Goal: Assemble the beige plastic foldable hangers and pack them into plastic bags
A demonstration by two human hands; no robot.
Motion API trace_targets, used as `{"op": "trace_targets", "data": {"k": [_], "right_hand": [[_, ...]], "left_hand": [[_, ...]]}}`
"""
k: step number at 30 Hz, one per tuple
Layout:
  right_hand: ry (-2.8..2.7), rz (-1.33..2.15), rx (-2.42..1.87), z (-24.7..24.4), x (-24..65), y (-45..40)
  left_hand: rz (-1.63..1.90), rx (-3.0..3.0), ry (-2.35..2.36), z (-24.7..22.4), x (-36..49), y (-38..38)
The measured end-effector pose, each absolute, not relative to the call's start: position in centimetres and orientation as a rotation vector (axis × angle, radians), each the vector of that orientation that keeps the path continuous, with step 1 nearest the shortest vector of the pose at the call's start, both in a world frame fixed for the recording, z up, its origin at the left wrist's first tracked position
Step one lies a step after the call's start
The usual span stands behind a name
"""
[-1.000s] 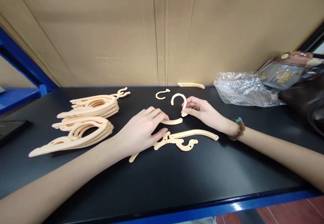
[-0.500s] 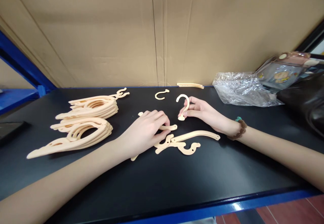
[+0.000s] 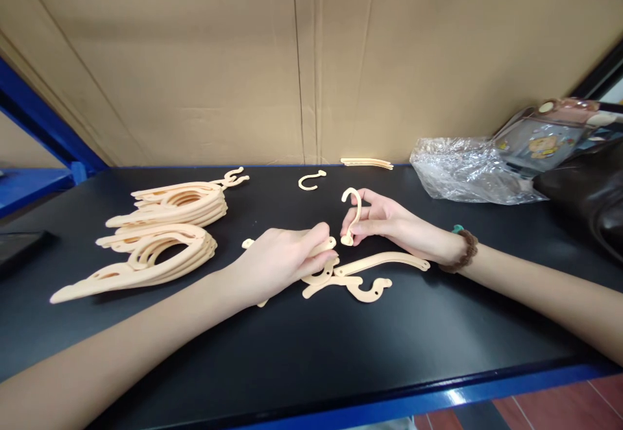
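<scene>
Between its thumb and fingers my left hand (image 3: pixel 287 258) pinches a beige hanger arm (image 3: pixel 323 246), whose holed end sticks out toward the right. My right hand (image 3: pixel 382 218) holds a beige hanger hook (image 3: pixel 357 209) upright, curl at the top and its flat foot below. The hook's foot is close to the arm's end, with a small gap between them. Under and beside my left hand lie loose hanger pieces: a long curved arm (image 3: pixel 384 262) and a piece with a rounded notch (image 3: pixel 368 292). Some of these pieces are hidden by my left hand.
Stacked beige hangers (image 3: pixel 165 255) lie on the black table (image 3: pixel 311 358) at left. Another hook (image 3: pixel 307 183) and thin curved strips (image 3: pixel 366 163) lie near the cardboard wall (image 3: pixel 204 67). A clear plastic bag (image 3: pixel 452 170) and a black bag (image 3: pixel 584 177) sit at right.
My left hand has turned and lifted the hanger arm a little, and its end points up more. My right hand has brought the hook slightly lower, nearer the arm's end.
</scene>
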State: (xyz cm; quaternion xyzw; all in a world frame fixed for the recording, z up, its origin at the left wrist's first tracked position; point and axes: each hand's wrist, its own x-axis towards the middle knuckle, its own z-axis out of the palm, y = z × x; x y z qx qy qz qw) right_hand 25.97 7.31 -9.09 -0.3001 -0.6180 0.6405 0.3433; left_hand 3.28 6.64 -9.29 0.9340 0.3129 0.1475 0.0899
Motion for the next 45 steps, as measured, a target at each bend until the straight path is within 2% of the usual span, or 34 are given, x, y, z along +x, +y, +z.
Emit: {"op": "trace_targets", "data": {"k": [31,45], "right_hand": [[-1.503,1.945,-0.827,-8.86,25.61,7.07],[-1.552,1.853,-0.907,-8.76,25.27,6.89]], "left_hand": [[0.418,3.047,0.746,-9.24,3.45,6.30],[0.265,3.188,0.753,-9.11,3.55,6.15]]}}
